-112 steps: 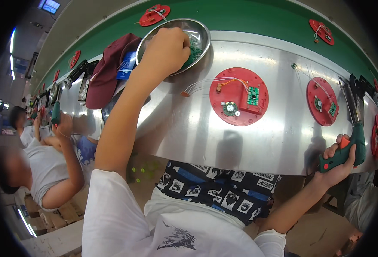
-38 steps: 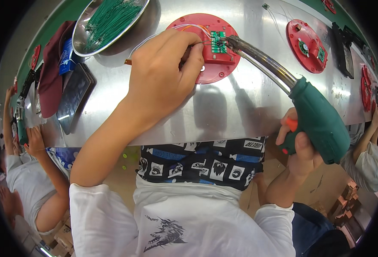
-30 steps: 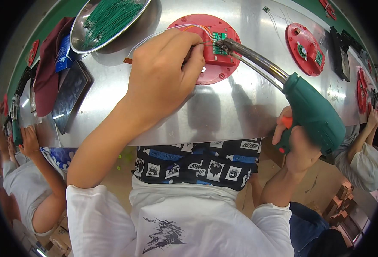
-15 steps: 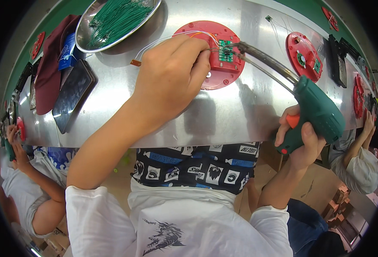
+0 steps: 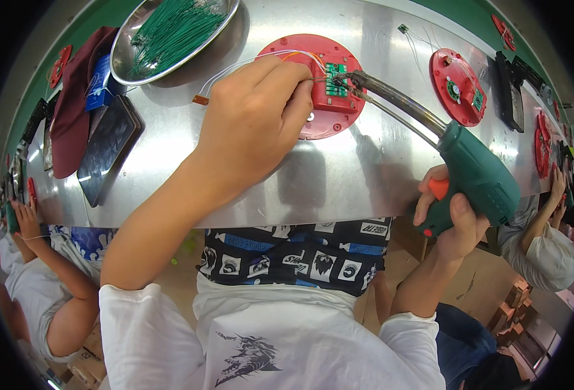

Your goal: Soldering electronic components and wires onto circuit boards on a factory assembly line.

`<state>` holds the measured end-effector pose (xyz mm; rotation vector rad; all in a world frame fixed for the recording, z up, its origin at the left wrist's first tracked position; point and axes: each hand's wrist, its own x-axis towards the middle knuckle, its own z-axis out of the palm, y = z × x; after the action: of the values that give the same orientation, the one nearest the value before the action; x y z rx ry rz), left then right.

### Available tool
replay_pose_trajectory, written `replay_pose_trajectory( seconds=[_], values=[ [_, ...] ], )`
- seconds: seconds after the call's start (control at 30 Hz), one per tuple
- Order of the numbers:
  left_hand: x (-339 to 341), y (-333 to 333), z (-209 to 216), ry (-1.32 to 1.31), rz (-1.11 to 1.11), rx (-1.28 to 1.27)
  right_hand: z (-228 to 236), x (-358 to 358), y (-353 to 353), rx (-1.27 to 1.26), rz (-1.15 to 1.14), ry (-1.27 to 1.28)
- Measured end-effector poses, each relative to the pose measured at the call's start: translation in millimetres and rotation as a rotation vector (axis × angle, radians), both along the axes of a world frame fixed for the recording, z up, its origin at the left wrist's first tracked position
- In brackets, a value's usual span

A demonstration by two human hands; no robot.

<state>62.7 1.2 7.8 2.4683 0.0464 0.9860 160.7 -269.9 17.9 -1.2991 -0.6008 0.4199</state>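
My left hand [image 5: 255, 123] rests on a red round disc [image 5: 339, 110] on the metal bench, fingers pinched on thin wires [image 5: 248, 63] at a small green circuit board [image 5: 335, 79]. My right hand [image 5: 452, 218] grips the handle of a green soldering gun [image 5: 478, 175]. Its long metal barrel [image 5: 397, 104] reaches left, and the tip touches the green board beside my left fingertips.
A steel bowl of green wires [image 5: 170, 32] stands at the back left, beside a dark red cap [image 5: 72, 110], a blue pack [image 5: 102, 84] and a black phone [image 5: 105, 149]. Another red disc [image 5: 459, 88] lies to the right. Other people sit at left [image 5: 40, 286] and right [image 5: 547, 240].
My left hand came back from the steel bowl to the red disc. The soldering gun rose from beside the bench and its tip now sits on the green board; the view has shifted slightly.
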Motion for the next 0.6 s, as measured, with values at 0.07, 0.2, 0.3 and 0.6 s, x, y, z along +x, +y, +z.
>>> replay_pose_trajectory(
  seconds=[0.07, 0.2, 0.3, 0.6],
  values=[
    [0.0, 0.1, -0.6, 0.003, 0.000, 0.001, -0.3, 0.4, 0.0, 0.003, 0.003, 0.001],
    [0.4, 1.1, -1.4, 0.000, -0.009, 0.023, -0.1, 0.5, -0.1, 0.007, 0.001, -0.005],
    [-0.7, 2.1, -1.6, 0.004, -0.016, 0.039, 0.2, 1.0, 0.1, 0.012, 0.005, -0.008],
    [-2.9, 0.9, -1.2, 0.027, 0.001, 0.101, 1.2, 2.9, -1.7, 0.004, 0.028, -0.001]
  ],
)
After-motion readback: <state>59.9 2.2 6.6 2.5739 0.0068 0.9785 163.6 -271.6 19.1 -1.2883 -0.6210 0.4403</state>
